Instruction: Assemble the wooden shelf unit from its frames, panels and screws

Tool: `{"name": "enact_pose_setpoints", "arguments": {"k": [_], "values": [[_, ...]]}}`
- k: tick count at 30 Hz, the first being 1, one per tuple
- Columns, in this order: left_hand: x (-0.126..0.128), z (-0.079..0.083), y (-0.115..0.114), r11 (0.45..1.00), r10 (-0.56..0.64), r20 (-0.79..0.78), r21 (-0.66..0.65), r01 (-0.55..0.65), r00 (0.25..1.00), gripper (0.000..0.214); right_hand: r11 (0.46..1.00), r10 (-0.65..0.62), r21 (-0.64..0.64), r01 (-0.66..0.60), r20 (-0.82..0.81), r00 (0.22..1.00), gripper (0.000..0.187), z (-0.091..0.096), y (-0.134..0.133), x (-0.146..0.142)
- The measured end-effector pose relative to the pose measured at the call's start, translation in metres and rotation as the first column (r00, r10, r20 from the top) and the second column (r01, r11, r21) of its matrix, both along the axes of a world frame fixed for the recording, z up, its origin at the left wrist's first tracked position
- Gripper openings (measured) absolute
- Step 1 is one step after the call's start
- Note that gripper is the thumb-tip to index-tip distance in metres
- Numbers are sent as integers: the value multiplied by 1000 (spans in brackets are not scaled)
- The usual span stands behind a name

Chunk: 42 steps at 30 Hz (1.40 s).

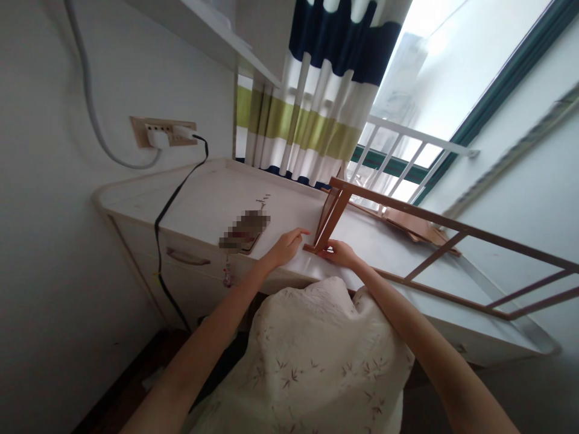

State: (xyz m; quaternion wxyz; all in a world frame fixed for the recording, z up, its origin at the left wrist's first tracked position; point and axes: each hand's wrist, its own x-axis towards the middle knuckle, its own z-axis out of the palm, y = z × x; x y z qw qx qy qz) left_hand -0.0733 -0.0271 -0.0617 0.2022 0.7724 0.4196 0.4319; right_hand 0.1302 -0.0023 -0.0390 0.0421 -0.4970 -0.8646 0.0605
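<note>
A brown wooden rack frame (409, 212) with slats stands on the white desktop, its near left corner between my hands. My left hand (287, 247) is just left of that corner, index finger stretched toward it and apart from the wood; nothing shows in its grasp. My right hand (340, 253) is at the corner's lower end, fingers curled against the wood from the right; the exact grip is partly hidden. Left of my hands lies a phone (254, 241), mostly pixelated, with a beaded charm (227, 274) hanging over the desk edge. Several small dark screws (262, 201) lie behind it.
Brown wooden panels (407, 224) lie at the back right of the white desk (203, 187). A black cable (174, 199) runs from the wall socket (165, 131) over the desk's front edge. A striped curtain (312, 129) hangs behind, and a shelf (217, 36) juts out above.
</note>
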Motion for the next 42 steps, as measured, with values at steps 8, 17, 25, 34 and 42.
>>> {"name": "enact_pose_setpoints", "arguments": {"k": [8,17,25,34,42], "values": [[9,-9,-24,997,73,6,17,-73,997,27,1000,13,-13,-13,-11,1000,26,2,-1,0],[13,-9,-25,991,127,-28,35,-126,992,18,1000,4,-31,-5,-12,1000,26,1,3,0],[18,-8,-24,978,210,-35,-15,-210,977,19,999,5,-34,-5,-13,1000,26,1,5,0],[22,-8,-24,975,214,-113,-34,-219,970,16,999,-1,-33,0,-1,1000,26,1,4,0],[26,-7,-15,984,159,-166,-50,-169,973,11,999,0,-33,-1,-15,1000,27,2,3,-1]]}}
